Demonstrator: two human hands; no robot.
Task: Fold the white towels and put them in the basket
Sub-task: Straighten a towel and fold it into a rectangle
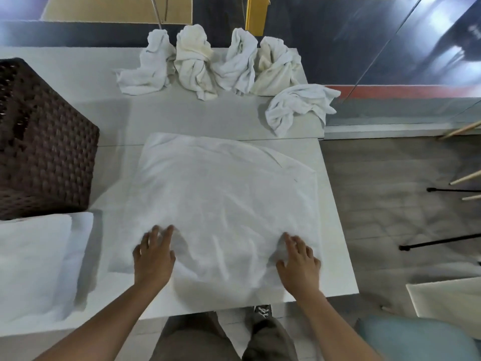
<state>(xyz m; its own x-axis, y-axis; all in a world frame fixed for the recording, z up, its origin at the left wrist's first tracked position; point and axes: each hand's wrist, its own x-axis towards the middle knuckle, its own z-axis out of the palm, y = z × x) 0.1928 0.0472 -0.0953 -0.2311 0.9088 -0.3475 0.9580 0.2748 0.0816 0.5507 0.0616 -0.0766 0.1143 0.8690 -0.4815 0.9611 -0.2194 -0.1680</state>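
Note:
A white towel (221, 194) lies spread out flat on the white table (335, 256), slightly wrinkled near its front edge. My left hand (153, 254) rests on the towel's near left part with fingers spread. My right hand (299, 261) presses flat on the near right part, fingers straight. Neither hand grips the cloth. A dark brown woven basket (41, 144) stands at the table's left side. Several crumpled white towels (208, 63) sit in a row at the far edge, with one more (296, 105) to their right.
Folded white towels (33, 264) lie stacked at the near left, in front of the basket. The table's right edge drops to a grey floor with black tripod legs (440, 241) and wooden sticks (466, 178). A light blue seat (416, 340) is at the lower right.

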